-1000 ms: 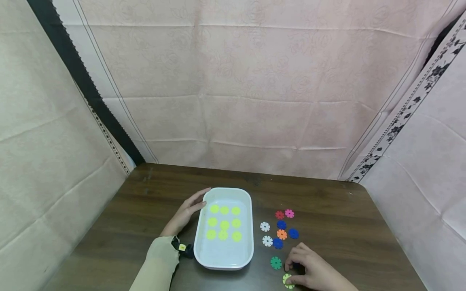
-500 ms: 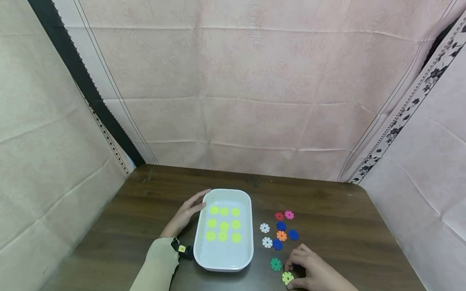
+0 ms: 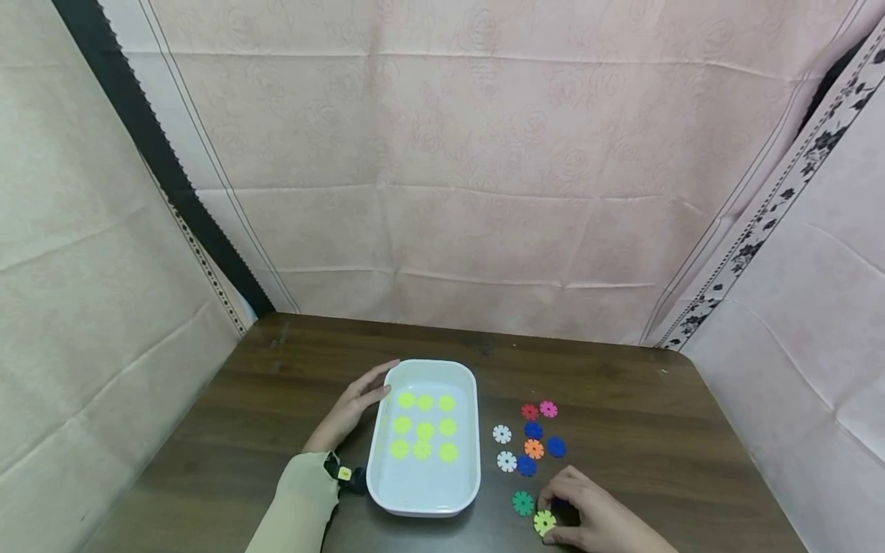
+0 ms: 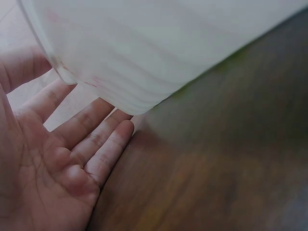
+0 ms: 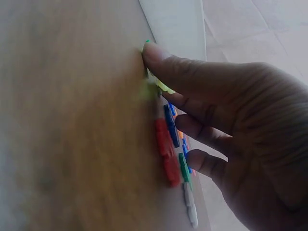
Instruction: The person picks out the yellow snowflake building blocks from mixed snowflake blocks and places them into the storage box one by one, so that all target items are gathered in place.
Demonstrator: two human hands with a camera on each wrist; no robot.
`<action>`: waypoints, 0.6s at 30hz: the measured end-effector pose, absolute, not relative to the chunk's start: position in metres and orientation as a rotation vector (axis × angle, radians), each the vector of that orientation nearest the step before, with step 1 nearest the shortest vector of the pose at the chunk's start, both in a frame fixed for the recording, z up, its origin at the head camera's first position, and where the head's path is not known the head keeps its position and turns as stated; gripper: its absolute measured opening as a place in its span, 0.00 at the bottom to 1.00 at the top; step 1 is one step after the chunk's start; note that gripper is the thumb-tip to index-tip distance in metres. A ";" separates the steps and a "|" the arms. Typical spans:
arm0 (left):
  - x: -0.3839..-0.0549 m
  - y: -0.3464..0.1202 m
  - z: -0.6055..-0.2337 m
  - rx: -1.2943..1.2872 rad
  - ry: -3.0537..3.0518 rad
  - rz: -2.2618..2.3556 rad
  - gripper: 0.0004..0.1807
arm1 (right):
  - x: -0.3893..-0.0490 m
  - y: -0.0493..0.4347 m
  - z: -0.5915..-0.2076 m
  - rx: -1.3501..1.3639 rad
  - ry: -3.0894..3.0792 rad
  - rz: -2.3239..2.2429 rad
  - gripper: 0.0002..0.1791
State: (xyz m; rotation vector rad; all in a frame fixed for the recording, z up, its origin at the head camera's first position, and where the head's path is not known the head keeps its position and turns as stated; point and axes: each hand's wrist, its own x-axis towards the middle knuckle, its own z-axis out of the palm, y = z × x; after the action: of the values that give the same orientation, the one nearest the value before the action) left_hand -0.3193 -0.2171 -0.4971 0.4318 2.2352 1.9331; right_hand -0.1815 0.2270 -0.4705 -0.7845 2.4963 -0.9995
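A white tray (image 3: 424,491) bearing several yellow-green round spots in rows stands on the wooden table. At its far left corner rests my left hand (image 3: 356,403), thumb and index finger on the rim; in the left wrist view the fairly straight fingers (image 4: 79,125) lie along the tray's outer wall. Right of the tray, my right hand (image 3: 581,511) pinches a yellow-green notched plastic disc (image 3: 544,523) between thumb and index finger. In the right wrist view a sliver of yellow-green disc (image 5: 166,88) shows by the thumb. A green notched disc (image 3: 522,503) lies just beyond.
Farther back on the table (image 3: 657,461) lie more notched discs: two white, including the nearer white disc (image 3: 507,461), several blue, an orange disc (image 3: 533,448), a red disc (image 3: 529,412) and a pink disc (image 3: 548,408). Pale cloth (image 3: 470,192) hangs behind.
The yellow-green disc has shifted slightly away from me, closer to the green disc, and more of its face shows between thumb and index finger. The left hand and tray hold their place.
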 end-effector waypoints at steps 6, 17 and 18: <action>-0.319 -0.218 -0.498 0.445 2.222 1.955 0.25 | -0.183 0.226 -0.470 -0.879 2.451 -1.067 0.11; -0.321 -0.218 -0.499 0.440 2.218 1.954 0.24 | -0.185 0.221 -0.469 -0.964 2.542 -1.252 0.06; -0.321 -0.217 -0.499 0.443 2.214 1.956 0.25 | -0.185 0.221 -0.469 -0.956 2.535 -1.264 0.06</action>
State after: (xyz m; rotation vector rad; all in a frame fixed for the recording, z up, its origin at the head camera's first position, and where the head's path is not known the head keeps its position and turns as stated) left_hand -0.3206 -0.2175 -0.4989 0.4430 2.2135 1.9560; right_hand -0.1851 0.2207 -0.4692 -0.9563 2.5349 -1.2644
